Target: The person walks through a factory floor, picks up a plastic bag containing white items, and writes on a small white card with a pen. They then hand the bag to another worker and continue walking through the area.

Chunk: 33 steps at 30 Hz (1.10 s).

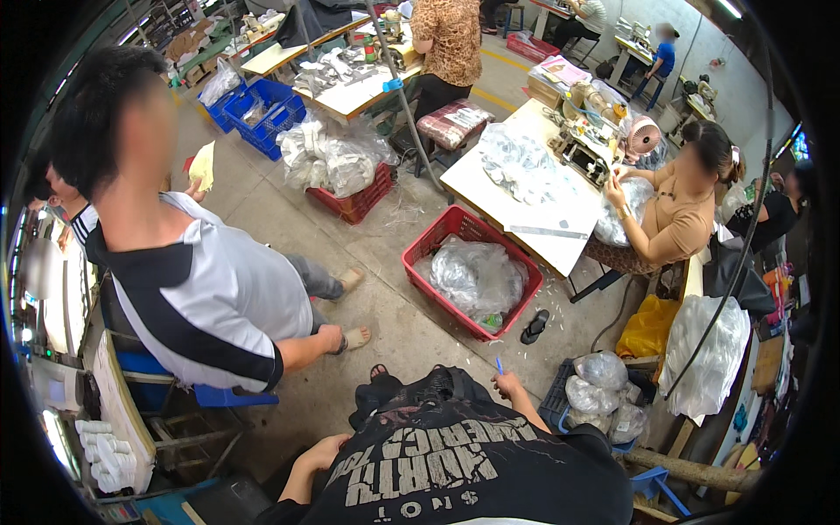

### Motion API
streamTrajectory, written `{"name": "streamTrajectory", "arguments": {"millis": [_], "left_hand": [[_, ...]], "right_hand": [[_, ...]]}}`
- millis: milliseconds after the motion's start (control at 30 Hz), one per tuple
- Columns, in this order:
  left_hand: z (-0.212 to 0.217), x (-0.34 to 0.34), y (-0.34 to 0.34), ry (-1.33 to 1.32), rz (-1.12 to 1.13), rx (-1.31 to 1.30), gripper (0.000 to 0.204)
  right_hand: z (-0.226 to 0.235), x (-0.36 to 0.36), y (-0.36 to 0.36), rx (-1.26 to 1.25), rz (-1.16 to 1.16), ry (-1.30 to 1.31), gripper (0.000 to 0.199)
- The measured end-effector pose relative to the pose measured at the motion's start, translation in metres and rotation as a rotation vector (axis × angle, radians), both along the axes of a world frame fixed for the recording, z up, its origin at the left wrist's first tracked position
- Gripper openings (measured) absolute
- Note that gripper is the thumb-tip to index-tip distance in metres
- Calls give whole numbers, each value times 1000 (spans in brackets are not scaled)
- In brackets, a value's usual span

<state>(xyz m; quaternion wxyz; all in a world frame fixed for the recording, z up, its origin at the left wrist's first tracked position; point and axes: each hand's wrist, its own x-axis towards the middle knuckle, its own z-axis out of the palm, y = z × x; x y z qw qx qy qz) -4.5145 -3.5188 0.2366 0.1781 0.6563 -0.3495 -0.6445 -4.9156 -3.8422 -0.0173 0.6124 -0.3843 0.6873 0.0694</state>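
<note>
My right hand (507, 385) is low in front of me, its fingers closed round a blue pen (500, 364) that points upward. My left hand (325, 451) hangs at my side against my black printed T-shirt (420, 464). Its fingers are curled, and the shirt hides whether anything is in them. Ahead of me on the floor stands a red plastic crate (418, 278) with clear plastic bags (477, 276) in it, out of reach of both hands. A black sandal (535, 326) lies beside the crate.
At left a person (201, 289) in a white and black shirt holds yellow paper (202, 166). A seated person (678, 206) works at a sewing machine (591, 144) on a white table (534, 219). A black crate of bagged goods (553, 398) stands at my right.
</note>
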Motion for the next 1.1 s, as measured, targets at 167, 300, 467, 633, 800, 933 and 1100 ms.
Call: {"name": "streamTrajectory", "arguments": {"millis": [167, 300, 467, 633, 800, 933, 1100], "left_hand": [[-12, -1, 1, -61, 70, -60, 47], [-16, -3, -2, -99, 95, -50, 47], [27, -8, -16, -167, 179, 10, 41], [31, -15, 5, -254, 273, -4, 33], [15, -5, 37, -391, 349, 241, 35], [-13, 14, 69, -470, 527, 379, 41], [37, 76, 34, -482, 578, 466, 36]], "right_hand": [[4, 2, 4, 34, -40, -13, 22], [2, 1, 0, 59, -54, -11, 22], [-4, 14, -5, 54, 5, 10, 22], [-14, 40, -15, 79, 130, 41, 23], [-18, 89, -37, 72, 275, 70, 23], [-4, 167, -58, 49, 372, 78, 20], [-6, 276, -82, -43, 449, -46, 21]]}}
